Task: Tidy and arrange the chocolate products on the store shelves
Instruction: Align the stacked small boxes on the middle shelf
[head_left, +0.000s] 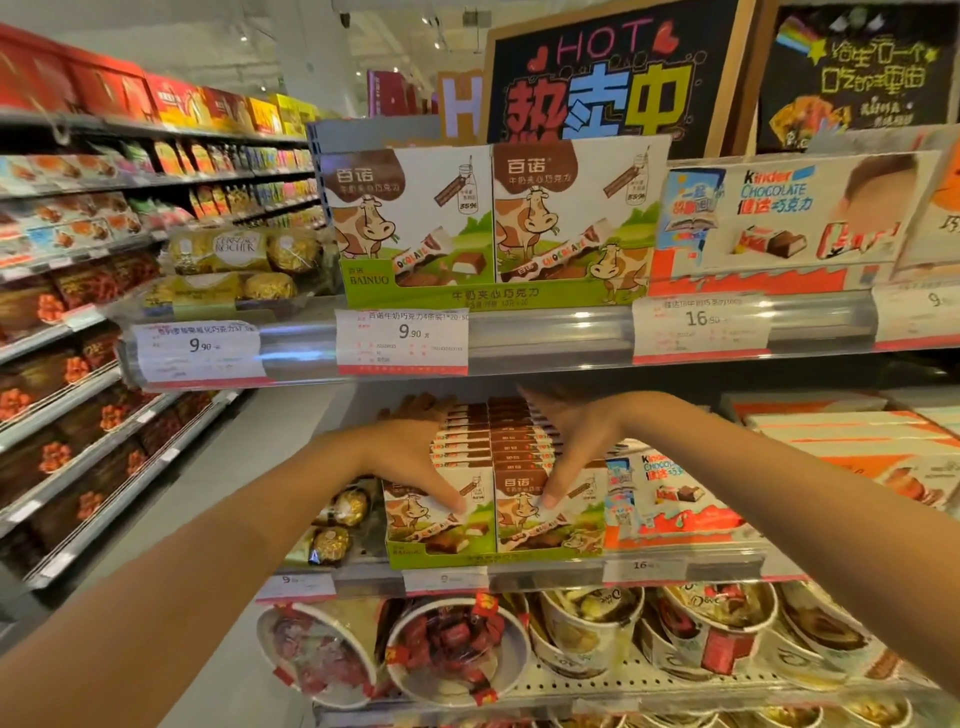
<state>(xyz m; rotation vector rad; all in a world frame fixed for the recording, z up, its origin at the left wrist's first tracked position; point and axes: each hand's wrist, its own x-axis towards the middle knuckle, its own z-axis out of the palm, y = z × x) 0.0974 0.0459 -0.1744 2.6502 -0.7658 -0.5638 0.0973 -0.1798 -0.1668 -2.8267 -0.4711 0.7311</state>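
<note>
- Head view, mid shelf: two rows of Bainuo chocolate boxes (493, 441) stand side by side in a green display tray (441, 558), between the gold foil-wrapped chocolates (337, 525) on the left and the Kinder boxes (670, 499) on the right.
- Left hand (410, 457) lies over the left row, fingers reaching back along the box tops, thumb pressed on the front box face. Right hand (576, 441) mirrors it on the right row, thumb on that front face. Hands sit apart, one per row. Looks like clamping each row front-to-back, but fingertips at the back are partly hidden, so can't tell for sure.
- Handling (judgement): thin printed card boxes, prob. light each, stiff on edges, faces dent if squeezed hard. Glossy print = a bit slippery. A packed row behaves like one block only w/ pressure at both ends; loose grip and the middle boxes fan out.
- Best hold: flat palm on tops, thumb on front face, fingers behind the last box. Avoid pinching corners.
- Shapes/materials: flat rectangular boxes, cow artwork, brown and white top edges. Tray is cardboard w/ a low front lip.
- Upper shelf: same Bainuo boxes (493, 223), clear plastic price rail (545, 338) w/ paper tags.
- Lower shelf: paper tubs of wrapped sweets (457, 654) under film lids, on perforated metal.
</note>
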